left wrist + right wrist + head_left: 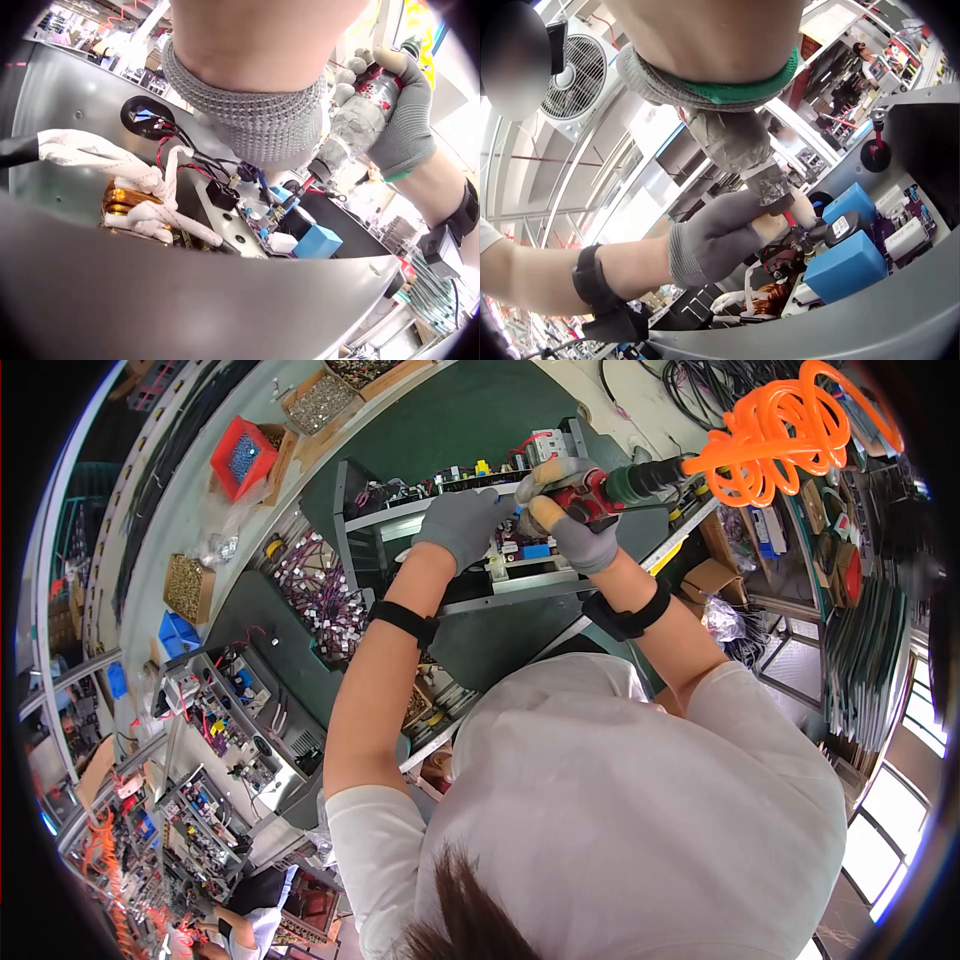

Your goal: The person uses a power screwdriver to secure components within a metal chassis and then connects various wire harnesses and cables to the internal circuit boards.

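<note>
Gripped in the gloved right hand (pixel 580 540) is a red and green power screwdriver (pixel 590 498). In the left wrist view, the right hand (pixel 409 112) wraps its grey taped body (pixel 352 124), and its bit points down at a circuit board. My gloved left hand (pixel 465 525) reaches into a grey metal case (pixel 360 545). The right wrist view shows the left hand (pixel 724 236) with its fingertips beside the bit (pixel 790 219), near a black component; whether they pinch anything is unclear. Blue blocks (pixel 847 266) stand on the board beside them.
Bundled connector wires (pixel 320 595) lie left of the case on the green bench (pixel 470 410). Beyond stand a red bin (pixel 243 458) and boxes of small parts (pixel 188 588). An orange coiled hose (pixel 770 435) hangs at the upper right. White-sleeved cables (pixel 105 154) cross the case interior.
</note>
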Demonstrator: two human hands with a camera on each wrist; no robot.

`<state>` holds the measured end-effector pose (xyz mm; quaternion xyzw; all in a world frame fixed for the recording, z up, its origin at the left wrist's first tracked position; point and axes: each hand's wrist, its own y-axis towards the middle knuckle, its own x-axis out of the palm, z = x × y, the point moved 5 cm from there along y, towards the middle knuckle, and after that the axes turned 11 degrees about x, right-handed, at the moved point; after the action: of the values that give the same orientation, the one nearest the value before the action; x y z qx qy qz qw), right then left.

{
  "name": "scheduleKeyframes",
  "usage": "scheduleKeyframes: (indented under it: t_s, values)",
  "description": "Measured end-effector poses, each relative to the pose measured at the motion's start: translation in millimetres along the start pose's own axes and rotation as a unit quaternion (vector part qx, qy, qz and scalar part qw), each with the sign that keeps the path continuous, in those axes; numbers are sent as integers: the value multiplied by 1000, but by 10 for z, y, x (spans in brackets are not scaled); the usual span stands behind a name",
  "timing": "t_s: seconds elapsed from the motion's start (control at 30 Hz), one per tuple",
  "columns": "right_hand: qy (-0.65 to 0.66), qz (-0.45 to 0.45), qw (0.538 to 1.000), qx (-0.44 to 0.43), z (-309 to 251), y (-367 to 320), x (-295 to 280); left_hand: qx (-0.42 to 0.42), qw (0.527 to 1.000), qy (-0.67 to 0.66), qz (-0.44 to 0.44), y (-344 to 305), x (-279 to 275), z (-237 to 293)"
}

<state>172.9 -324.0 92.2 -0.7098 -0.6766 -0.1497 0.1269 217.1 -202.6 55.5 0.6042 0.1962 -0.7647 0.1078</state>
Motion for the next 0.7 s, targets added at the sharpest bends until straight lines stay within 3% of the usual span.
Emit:
scheduleKeyframes:
  t_s: [0.23,0.53,0.7]
  values:
    - [-77,-31,996,24,-19,61,178,-47,993,-18,-104,-48,-163,21]
    - [-131,-47,990,11,-12,108,286,33,995,21,-94,13,-86,-42]
    - [-146,-21,989,-18,12,94,313,0,996,-21,-90,32,-28,-112]
